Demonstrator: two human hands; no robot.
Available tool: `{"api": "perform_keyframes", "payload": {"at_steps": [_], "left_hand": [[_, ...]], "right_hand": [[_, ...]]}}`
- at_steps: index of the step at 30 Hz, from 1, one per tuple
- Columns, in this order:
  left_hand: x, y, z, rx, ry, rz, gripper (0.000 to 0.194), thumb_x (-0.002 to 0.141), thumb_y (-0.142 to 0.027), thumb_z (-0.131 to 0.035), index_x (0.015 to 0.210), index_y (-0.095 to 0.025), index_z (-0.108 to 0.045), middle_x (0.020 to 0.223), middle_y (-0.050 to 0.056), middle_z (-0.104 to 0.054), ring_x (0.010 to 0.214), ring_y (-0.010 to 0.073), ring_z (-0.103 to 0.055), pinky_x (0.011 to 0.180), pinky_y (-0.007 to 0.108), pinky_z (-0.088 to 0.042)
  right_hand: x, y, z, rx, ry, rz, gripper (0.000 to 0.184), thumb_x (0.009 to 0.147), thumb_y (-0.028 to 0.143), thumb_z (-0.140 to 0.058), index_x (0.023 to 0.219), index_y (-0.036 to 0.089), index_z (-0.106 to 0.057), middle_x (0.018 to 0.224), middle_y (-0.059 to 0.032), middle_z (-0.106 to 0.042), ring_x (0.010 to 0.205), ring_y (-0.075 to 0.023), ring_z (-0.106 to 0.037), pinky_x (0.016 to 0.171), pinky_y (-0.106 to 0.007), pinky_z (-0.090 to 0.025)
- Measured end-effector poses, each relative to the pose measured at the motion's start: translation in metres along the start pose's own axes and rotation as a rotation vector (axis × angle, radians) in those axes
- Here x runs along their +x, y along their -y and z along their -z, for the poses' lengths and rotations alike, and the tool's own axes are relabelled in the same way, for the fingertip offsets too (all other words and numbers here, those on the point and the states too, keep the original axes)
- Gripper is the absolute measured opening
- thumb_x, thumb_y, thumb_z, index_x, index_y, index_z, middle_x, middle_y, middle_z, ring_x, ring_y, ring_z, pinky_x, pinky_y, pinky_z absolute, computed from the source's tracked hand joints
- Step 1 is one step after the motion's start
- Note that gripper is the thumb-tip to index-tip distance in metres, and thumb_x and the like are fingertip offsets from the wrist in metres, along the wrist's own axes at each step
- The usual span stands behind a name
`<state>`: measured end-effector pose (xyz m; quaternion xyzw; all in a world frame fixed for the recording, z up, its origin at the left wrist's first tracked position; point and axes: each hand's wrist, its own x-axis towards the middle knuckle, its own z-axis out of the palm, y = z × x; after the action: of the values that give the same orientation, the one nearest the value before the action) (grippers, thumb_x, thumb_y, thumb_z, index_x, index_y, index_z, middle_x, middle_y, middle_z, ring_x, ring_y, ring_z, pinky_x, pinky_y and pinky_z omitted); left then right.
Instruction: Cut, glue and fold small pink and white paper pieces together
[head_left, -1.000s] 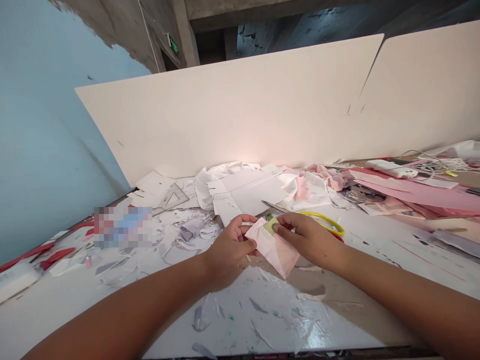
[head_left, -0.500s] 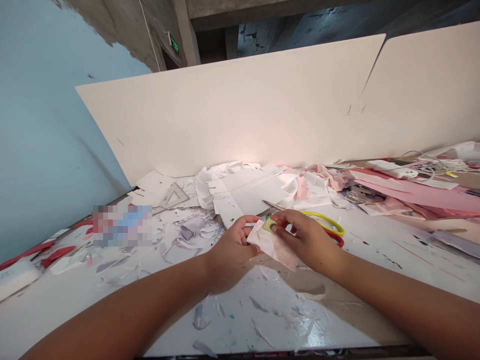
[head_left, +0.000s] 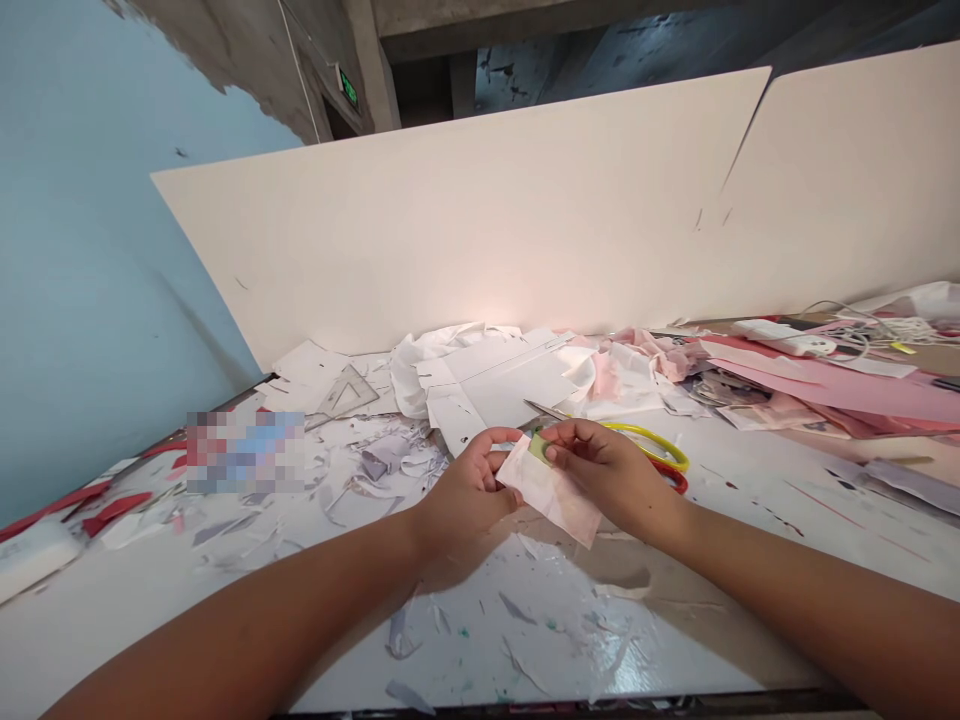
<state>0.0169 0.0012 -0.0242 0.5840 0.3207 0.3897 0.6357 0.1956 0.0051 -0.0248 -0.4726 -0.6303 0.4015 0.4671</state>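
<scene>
Both my hands hold one small pale pink paper piece (head_left: 553,494) just above the white table (head_left: 735,560). My left hand (head_left: 463,500) pinches its left edge, fingers curled. My right hand (head_left: 607,475) pinches its top corner, where a small green scrap (head_left: 538,446) lies against the paper under my thumb. Scissors with yellow and red handles (head_left: 660,455) lie on the table just behind my right hand.
Paper offcuts litter the table. A heap of white and pink sheets (head_left: 510,380) lies behind my hands, beside a clear set square (head_left: 346,393). Pink card (head_left: 840,385) and cables (head_left: 862,330) are at the right. A tall white board (head_left: 480,220) stands along the back.
The pink paper has been lifted and turned slightly between my hands; my right fingers shifted on the green scrap. My arms have stayed nearly in place.
</scene>
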Motion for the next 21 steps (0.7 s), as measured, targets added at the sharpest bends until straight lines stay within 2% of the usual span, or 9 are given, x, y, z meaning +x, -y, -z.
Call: {"api": "perform_keyframes", "payload": {"at_steps": [4, 8, 11, 13, 15, 18, 21], "left_hand": [[-0.0008, -0.0014, -0.0003, -0.027, 0.025, -0.01, 0.066, 0.061, -0.015, -0.071, 0.117, -0.023, -0.037, 0.089, 0.003, -0.058, 0.061, 0.0079, -0.054, 0.057, 0.021, -0.041], [-0.0025, -0.0017, -0.0009, -0.055, 0.017, 0.032, 0.078, 0.061, -0.014, -0.072, 0.126, -0.024, -0.031, 0.075, -0.001, -0.059, 0.059, 0.0089, -0.054, 0.059, 0.023, -0.042], [-0.003, -0.0032, -0.0014, -0.076, 0.028, 0.063, 0.081, 0.063, -0.017, -0.072, 0.131, -0.026, -0.028, 0.079, 0.002, -0.062, 0.066, 0.0127, -0.059, 0.065, 0.026, -0.043], [-0.0033, -0.0049, -0.0019, -0.072, 0.08, 0.079, 0.072, 0.066, -0.019, -0.07, 0.128, -0.024, -0.034, 0.087, 0.006, -0.064, 0.079, 0.018, -0.062, 0.07, 0.028, -0.043], [-0.0033, -0.0062, -0.0023, -0.074, 0.124, 0.106, 0.053, 0.071, -0.022, -0.066, 0.12, -0.021, -0.045, 0.092, 0.009, -0.064, 0.09, 0.0221, -0.062, 0.072, 0.028, -0.043], [-0.0027, -0.0058, -0.0028, -0.078, 0.102, 0.15, 0.032, 0.074, -0.027, -0.062, 0.103, -0.016, -0.055, 0.09, 0.01, -0.066, 0.087, 0.0212, -0.063, 0.07, 0.027, -0.043], [-0.0017, -0.003, -0.0032, -0.04, 0.06, 0.152, 0.027, 0.074, -0.03, -0.062, 0.096, -0.015, -0.056, 0.085, 0.009, -0.066, 0.082, 0.0185, -0.062, 0.07, 0.027, -0.044]], "right_hand": [[-0.001, 0.0003, -0.0011, 0.149, -0.033, -0.053, 0.02, 0.072, 0.036, -0.061, 0.083, 0.02, -0.06, 0.077, -0.0011, -0.061, 0.063, -0.0123, -0.056, 0.055, -0.023, -0.044], [-0.0012, 0.0037, -0.0015, 0.2, -0.059, -0.081, 0.021, 0.069, 0.037, -0.064, 0.08, 0.02, -0.059, 0.072, 0.0005, -0.061, 0.06, -0.0112, -0.056, 0.053, -0.022, -0.043], [-0.0009, 0.0055, -0.0008, 0.212, -0.1, -0.07, 0.021, 0.069, 0.037, -0.065, 0.078, 0.02, -0.059, 0.071, 0.0009, -0.061, 0.06, -0.0111, -0.055, 0.052, -0.022, -0.042], [-0.0006, 0.0055, 0.0003, 0.18, -0.124, -0.04, 0.02, 0.07, 0.037, -0.064, 0.078, 0.02, -0.059, 0.072, 0.0007, -0.06, 0.06, -0.0111, -0.054, 0.053, -0.023, -0.042], [-0.0007, 0.0045, 0.0009, 0.131, -0.13, -0.002, 0.018, 0.072, 0.037, -0.062, 0.078, 0.02, -0.059, 0.074, 0.0002, -0.061, 0.062, -0.0116, -0.054, 0.055, -0.024, -0.042], [-0.0013, 0.0023, -0.0006, 0.102, -0.123, 0.054, 0.015, 0.073, 0.035, -0.06, 0.078, 0.02, -0.059, 0.075, -0.0001, -0.061, 0.065, -0.0129, -0.054, 0.057, -0.025, -0.043], [-0.002, 0.0008, -0.0036, 0.064, -0.119, 0.108, 0.014, 0.074, 0.034, -0.058, 0.076, 0.021, -0.058, 0.074, -0.0003, -0.06, 0.067, -0.0141, -0.055, 0.059, -0.027, -0.044]]}}
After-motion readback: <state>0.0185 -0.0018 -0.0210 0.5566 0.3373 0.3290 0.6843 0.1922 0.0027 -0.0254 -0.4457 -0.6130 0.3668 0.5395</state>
